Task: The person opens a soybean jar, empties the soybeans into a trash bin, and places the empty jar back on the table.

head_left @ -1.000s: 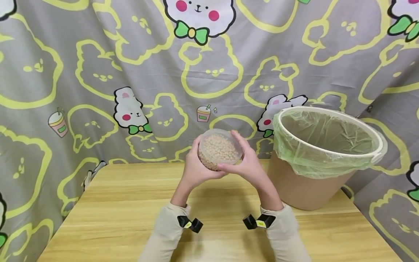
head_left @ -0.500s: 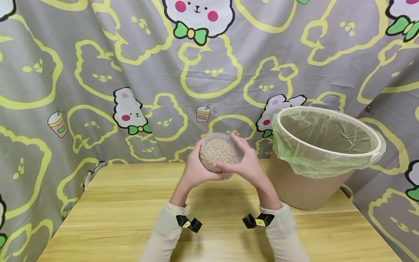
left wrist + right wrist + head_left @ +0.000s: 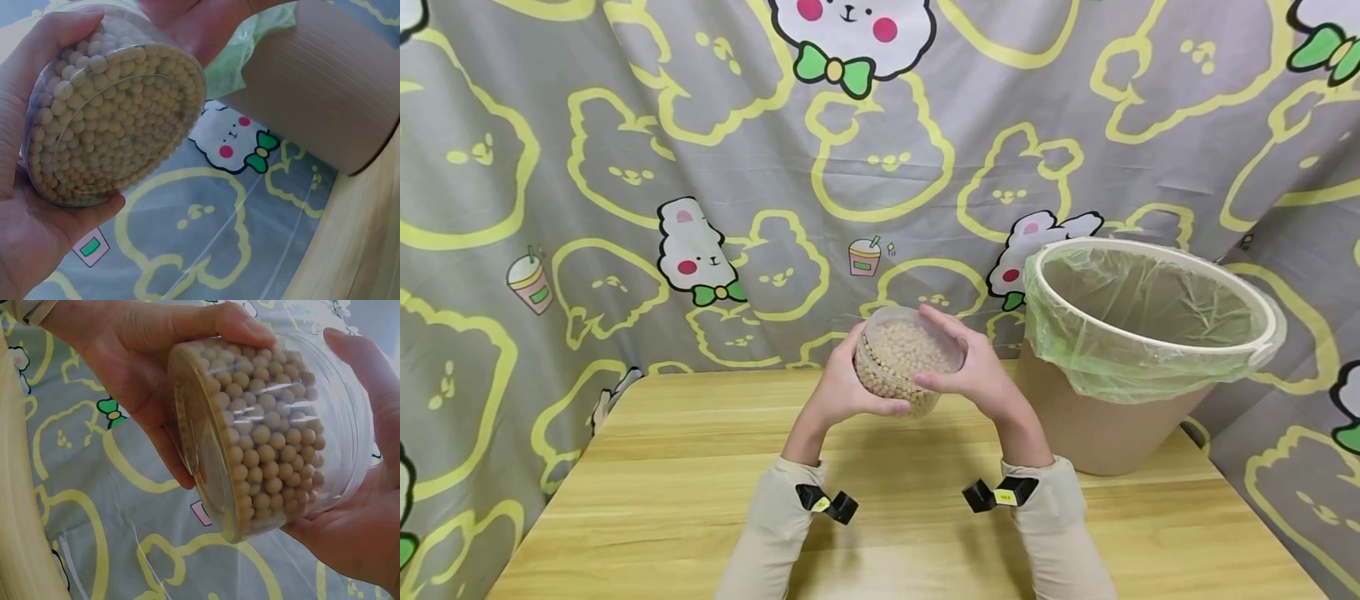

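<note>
A clear, round plastic jar [image 3: 904,354] of small tan beads is held above the table, tilted with its lid end toward the head camera. My left hand [image 3: 837,385] grips the body from the left, its thumb along the side. From the right, my right hand [image 3: 988,379] holds the clear lid end, fingers at the far rim and thumb at the near one. In the left wrist view the jar's base [image 3: 119,131] shows beads packed against it. The right wrist view shows the beads [image 3: 269,440] stopping short of the lid end.
A tan trash bin [image 3: 1097,425] with a green plastic liner [image 3: 1097,371] stands at the table's right rear. Behind the wooden table [image 3: 685,483] hangs a grey curtain [image 3: 760,167] with bear and rabbit prints. Each sleeve carries a small black wrist camera.
The jar has dropped slightly and tilted, so more of its bead-filled side and lower end shows. My right hand has shifted a little to the right along the rim.
</note>
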A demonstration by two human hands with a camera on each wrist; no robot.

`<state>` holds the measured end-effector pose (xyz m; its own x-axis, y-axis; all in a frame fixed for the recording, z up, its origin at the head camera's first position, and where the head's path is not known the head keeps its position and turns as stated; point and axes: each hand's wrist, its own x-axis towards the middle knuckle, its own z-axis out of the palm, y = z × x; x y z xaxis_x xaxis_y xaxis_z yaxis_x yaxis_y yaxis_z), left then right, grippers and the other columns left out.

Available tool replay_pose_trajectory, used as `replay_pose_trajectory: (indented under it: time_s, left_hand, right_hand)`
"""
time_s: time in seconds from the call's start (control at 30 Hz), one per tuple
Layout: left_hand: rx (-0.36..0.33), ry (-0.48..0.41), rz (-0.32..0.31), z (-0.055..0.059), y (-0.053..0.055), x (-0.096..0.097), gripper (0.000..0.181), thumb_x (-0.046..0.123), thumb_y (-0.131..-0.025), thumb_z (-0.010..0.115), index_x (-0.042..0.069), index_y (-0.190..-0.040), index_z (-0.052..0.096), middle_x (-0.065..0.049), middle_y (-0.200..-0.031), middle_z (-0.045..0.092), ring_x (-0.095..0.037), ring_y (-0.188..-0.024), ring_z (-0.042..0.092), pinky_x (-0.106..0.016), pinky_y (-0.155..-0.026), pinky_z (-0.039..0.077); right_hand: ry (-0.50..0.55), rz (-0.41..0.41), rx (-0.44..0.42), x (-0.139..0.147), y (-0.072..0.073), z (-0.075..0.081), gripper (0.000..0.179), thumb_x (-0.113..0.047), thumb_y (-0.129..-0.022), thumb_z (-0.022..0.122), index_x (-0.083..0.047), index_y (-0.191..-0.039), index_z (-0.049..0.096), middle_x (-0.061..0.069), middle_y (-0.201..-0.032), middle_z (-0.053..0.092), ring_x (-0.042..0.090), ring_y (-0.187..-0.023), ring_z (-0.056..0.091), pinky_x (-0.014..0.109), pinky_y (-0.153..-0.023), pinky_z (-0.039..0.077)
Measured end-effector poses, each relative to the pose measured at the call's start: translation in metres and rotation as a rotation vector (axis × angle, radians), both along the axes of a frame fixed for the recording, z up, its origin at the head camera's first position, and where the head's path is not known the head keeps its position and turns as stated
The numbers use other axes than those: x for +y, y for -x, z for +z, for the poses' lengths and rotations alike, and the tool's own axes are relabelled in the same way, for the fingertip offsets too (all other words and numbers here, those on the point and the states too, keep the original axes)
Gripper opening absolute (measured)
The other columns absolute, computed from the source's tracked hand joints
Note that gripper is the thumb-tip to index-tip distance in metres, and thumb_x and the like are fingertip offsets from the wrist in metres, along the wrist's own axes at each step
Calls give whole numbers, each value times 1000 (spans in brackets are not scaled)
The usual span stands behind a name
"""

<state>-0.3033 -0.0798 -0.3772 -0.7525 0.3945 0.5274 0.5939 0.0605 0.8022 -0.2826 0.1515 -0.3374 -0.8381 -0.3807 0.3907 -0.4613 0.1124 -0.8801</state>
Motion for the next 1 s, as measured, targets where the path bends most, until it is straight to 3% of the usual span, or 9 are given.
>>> replay_pose_trajectory:
  time_s: [0.07,0.17,0.27,0.47,0.63,0.77,1.0]
  left_hand:
    - [-3,-3,4,0,0,-2,115,40,-58,100,21,-154,40,-6,-140,55,-25,-123,55,-45,-103,51]
    - [-8,-5,31,1,0,-6,112,31,-58,101,23,-153,42,-5,-139,55,-23,-124,55,-45,-104,50]
    - [-12,-34,53,5,1,-13,111,10,-58,99,22,-152,43,-7,-143,54,-23,-127,54,-46,-107,48]
    - [20,-118,104,14,2,-36,106,0,-58,95,15,-151,45,-12,-142,55,-24,-126,56,-35,-105,51]
    - [38,-173,139,21,0,-54,105,-6,-59,92,14,-151,45,-12,-144,53,-24,-127,55,-31,-105,51]
    - [44,-201,197,25,-3,-66,106,-8,-58,91,15,-151,46,-11,-145,52,-23,-129,54,-28,-106,50]
    - [48,-180,264,28,-6,-74,106,-6,-58,92,16,-151,46,-10,-148,50,-21,-130,53,-26,-105,49]
  right_hand:
    - [23,15,-7,2,0,0,88,-10,-79,84,-10,-156,41,10,-163,38,33,-142,42,24,-105,46]
    - [35,8,-6,5,0,1,87,-9,-80,83,-7,-156,40,11,-163,37,30,-148,36,16,-104,44]
    - [36,-14,-11,11,0,2,86,-7,-81,82,-7,-157,40,9,-163,39,28,-146,37,15,-102,45]
    - [-10,-84,-61,27,7,0,84,-8,-83,80,-16,-157,41,8,-162,40,25,-142,40,17,-102,43]
    - [-85,-142,-129,37,12,-2,86,-18,-85,82,-18,-159,37,5,-164,36,24,-148,33,33,-115,34]
    - [-204,-176,-93,39,20,-6,92,-23,-83,84,-13,-160,34,9,-164,36,27,-151,31,49,-122,27]
    - [-315,-202,-118,32,35,-24,102,-37,-79,87,-8,-160,33,13,-166,30,31,-154,26,55,-124,26]
